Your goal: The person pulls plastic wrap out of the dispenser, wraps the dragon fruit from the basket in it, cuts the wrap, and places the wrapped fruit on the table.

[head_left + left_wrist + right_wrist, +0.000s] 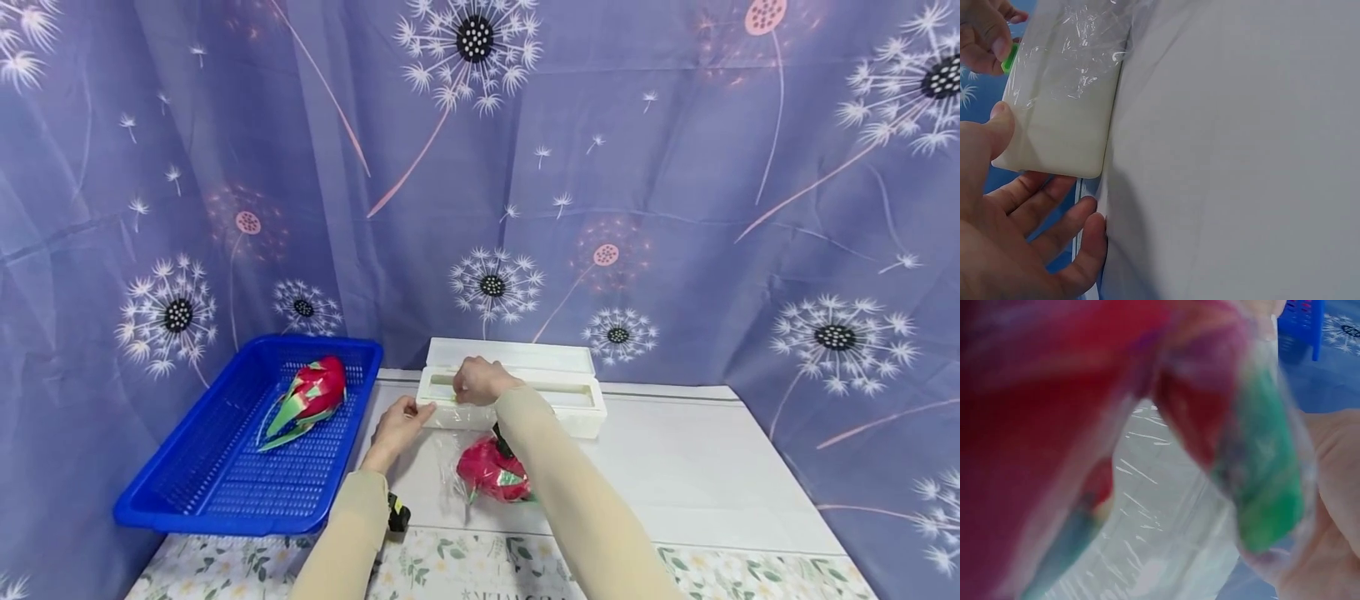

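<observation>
A white cling film box (592, 423) stands against the curtain with its lid raised. My left hand (397, 429) holds its left front corner, thumb (1000, 125) on the edge and fingers at the end face. At the front edge my right hand (482, 381) pinches a small green slide cutter (1010, 59). Clear cling film (1085, 56) drapes over the box front. Below the box lies a dragon fruit (491, 468) covered in film, partly hidden by my right forearm; in the right wrist view it is blurred and close.
On the left a blue plastic basket (371, 354) holds another dragon fruit (311, 387). The table has a white surface (697, 467) and a floral front strip (442, 567). A dandelion-print curtain (675, 167) hangs behind and along both sides.
</observation>
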`<state>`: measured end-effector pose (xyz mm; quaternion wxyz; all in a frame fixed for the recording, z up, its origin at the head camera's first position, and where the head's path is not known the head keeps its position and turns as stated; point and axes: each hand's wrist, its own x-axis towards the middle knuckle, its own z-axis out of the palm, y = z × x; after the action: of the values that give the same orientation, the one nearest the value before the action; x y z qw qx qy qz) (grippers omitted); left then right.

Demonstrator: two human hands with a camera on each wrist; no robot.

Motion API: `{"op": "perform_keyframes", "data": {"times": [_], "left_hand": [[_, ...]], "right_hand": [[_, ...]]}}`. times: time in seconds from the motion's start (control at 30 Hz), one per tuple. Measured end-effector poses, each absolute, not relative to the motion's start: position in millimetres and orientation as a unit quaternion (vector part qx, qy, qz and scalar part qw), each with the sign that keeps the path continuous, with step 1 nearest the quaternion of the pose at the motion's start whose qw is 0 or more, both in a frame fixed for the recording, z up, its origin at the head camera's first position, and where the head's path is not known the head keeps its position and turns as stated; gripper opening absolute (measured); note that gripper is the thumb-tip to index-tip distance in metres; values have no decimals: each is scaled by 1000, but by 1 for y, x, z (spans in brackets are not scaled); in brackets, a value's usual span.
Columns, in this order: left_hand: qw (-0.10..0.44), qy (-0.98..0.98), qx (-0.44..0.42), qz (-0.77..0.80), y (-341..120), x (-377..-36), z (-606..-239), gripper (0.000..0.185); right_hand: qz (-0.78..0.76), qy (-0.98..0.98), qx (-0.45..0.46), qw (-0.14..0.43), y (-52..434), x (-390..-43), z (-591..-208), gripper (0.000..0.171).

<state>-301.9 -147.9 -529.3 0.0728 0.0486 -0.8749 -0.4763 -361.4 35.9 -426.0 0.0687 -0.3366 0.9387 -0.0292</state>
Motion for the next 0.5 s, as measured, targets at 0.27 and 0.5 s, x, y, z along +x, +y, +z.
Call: {"op": "perform_keyframes", "data": {"times": [0.27,0.5], "left_hand": [[73,-876,49,-475,-147,-301,-530,35],[71,-874,53,-478,-150,-302,-530,35]], "right_hand": [[-19,936,-344,80,42,-365,-426,5],[-21,934,-343,97,49,-366,-422,5]]}}
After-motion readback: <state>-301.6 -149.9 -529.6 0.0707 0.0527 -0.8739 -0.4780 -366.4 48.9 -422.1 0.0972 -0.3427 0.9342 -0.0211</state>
